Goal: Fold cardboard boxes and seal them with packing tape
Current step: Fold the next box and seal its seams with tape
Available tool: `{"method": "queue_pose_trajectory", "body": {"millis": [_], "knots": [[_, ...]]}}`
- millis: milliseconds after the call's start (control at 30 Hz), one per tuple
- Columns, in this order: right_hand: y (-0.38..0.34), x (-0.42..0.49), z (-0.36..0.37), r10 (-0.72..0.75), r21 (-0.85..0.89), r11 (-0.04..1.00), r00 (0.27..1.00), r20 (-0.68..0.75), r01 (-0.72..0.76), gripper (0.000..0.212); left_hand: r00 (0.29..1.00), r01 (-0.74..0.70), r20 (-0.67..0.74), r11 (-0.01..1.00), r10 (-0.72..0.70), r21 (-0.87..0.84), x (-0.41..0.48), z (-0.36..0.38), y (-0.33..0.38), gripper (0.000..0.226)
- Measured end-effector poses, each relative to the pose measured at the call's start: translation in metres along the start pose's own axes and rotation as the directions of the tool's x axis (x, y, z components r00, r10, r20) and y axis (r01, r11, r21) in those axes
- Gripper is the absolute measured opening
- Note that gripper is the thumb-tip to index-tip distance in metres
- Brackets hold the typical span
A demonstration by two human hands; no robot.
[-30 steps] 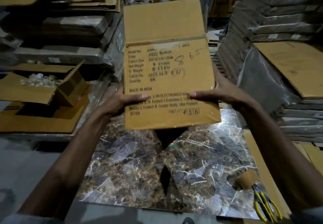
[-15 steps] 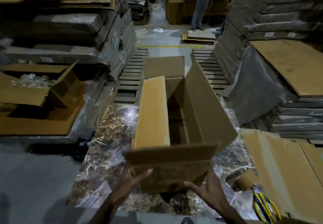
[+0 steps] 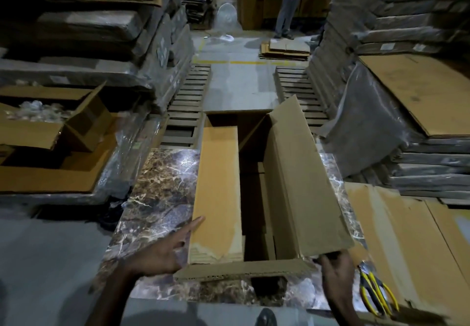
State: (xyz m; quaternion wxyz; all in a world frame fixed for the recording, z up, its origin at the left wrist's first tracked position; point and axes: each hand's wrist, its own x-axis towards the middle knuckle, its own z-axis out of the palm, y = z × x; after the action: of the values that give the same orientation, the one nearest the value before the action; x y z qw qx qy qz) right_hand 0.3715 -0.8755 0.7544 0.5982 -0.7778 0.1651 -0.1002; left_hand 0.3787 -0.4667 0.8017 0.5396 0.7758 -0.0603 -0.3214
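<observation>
A long brown cardboard box [image 3: 302,186] lies lengthwise on a marble-patterned tabletop [image 3: 162,193], open side up. Its left long flap [image 3: 218,193] is folded down over the opening. The right long flap stands tilted outward, and the near short flap [image 3: 244,271] sticks out toward me. My left hand [image 3: 162,252] touches the outer edge of the left flap with straight fingers. My right hand [image 3: 335,272] grips the near corner of the right flap. Just right of that corner, a brown tape roll [image 3: 358,250] is mostly hidden.
Yellow-handled scissors [image 3: 376,292] lie at the table's right edge on flat cardboard sheets [image 3: 412,236]. An open carton [image 3: 45,132] of clear wrapped items sits at the left. Wrapped stacks [image 3: 419,20] and wooden pallets [image 3: 188,102] line an aisle where a person [image 3: 287,3] stands.
The box was held up on end in front of me; it has been laid down lengthwise on the table, and my hands have moved from its near end to its left and right long flaps.
</observation>
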Motion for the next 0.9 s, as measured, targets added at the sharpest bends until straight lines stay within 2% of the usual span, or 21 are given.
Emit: {"method": "queue_pose_trajectory", "body": {"millis": [67,133,167,200,267,333,367,400,433,500,567,633,733,833,900], "knots": [[-0.019,0.005,-0.008,-0.069,0.019,0.997,0.969,-0.238,0.075,0.045,0.993,-0.061,-0.082,0.953,0.089,0.297,0.008,-0.013,0.005,0.091],[-0.053,0.008,-0.010,-0.187,0.048,0.973,0.894,-0.407,0.225,0.050,0.936,-0.084,-0.267,0.881,0.230,0.465,0.023,-0.022,0.025,0.087],[-0.070,0.010,-0.010,-0.278,0.028,0.946,0.855,-0.439,0.322,0.046,0.895,-0.120,-0.314,0.850,0.316,0.513,0.036,-0.018,0.039,0.077],[-0.082,0.012,-0.010,-0.378,-0.037,0.913,0.807,-0.452,0.407,0.040,0.872,-0.140,-0.304,0.789,0.385,0.598,0.050,-0.009,0.054,0.066],[-0.104,0.017,-0.009,-0.577,-0.187,0.809,0.691,-0.436,0.557,0.034,0.898,-0.122,-0.179,0.618,0.402,0.777,0.079,0.014,0.083,0.049],[-0.122,0.030,-0.012,-0.732,-0.307,0.680,0.588,-0.346,0.666,0.026,0.954,-0.122,-0.010,0.418,0.300,0.900,0.105,0.032,0.101,0.051],[-0.130,0.036,-0.011,-0.770,-0.344,0.637,0.589,-0.245,0.689,0.025,0.971,-0.131,0.051,0.345,0.232,0.930,0.116,0.038,0.106,0.055],[-0.134,0.039,-0.006,-0.773,-0.362,0.615,0.627,-0.101,0.700,0.027,0.979,-0.147,0.100,0.276,0.176,0.950,0.126,0.042,0.106,0.059],[-0.135,0.043,0.001,-0.736,-0.373,0.600,0.671,0.087,0.707,0.031,0.983,-0.159,0.135,0.208,0.125,0.965,0.134,0.045,0.103,0.064],[-0.122,0.049,0.018,-0.569,-0.504,0.493,0.701,0.430,0.709,0.042,0.987,-0.157,0.154,0.115,0.040,0.981,0.142,0.045,0.097,0.069],[-0.099,0.055,0.031,-0.385,-0.616,0.348,0.706,0.594,0.707,0.054,0.989,-0.149,0.145,0.152,0.041,0.977,0.139,0.040,0.096,0.068],[-0.081,0.057,0.037,-0.260,-0.675,0.288,0.734,0.628,0.679,0.057,0.991,-0.127,0.111,0.237,0.080,0.963,0.125,0.032,0.100,0.060],[-0.065,0.057,0.040,-0.254,-0.706,0.226,0.741,0.622,0.671,0.063,0.986,-0.091,0.037,0.333,0.165,0.938,0.094,0.021,0.103,0.053],[-0.050,0.060,0.040,-0.186,-0.742,0.204,0.769,0.611,0.639,0.080,0.937,-0.075,-0.134,0.560,0.323,0.825,0.056,0.004,0.103,0.044],[-0.046,0.060,0.040,-0.160,-0.760,0.187,0.783,0.601,0.622,0.086,0.890,-0.060,-0.283,0.707,0.357,0.705,0.028,-0.013,0.098,0.029]]}}
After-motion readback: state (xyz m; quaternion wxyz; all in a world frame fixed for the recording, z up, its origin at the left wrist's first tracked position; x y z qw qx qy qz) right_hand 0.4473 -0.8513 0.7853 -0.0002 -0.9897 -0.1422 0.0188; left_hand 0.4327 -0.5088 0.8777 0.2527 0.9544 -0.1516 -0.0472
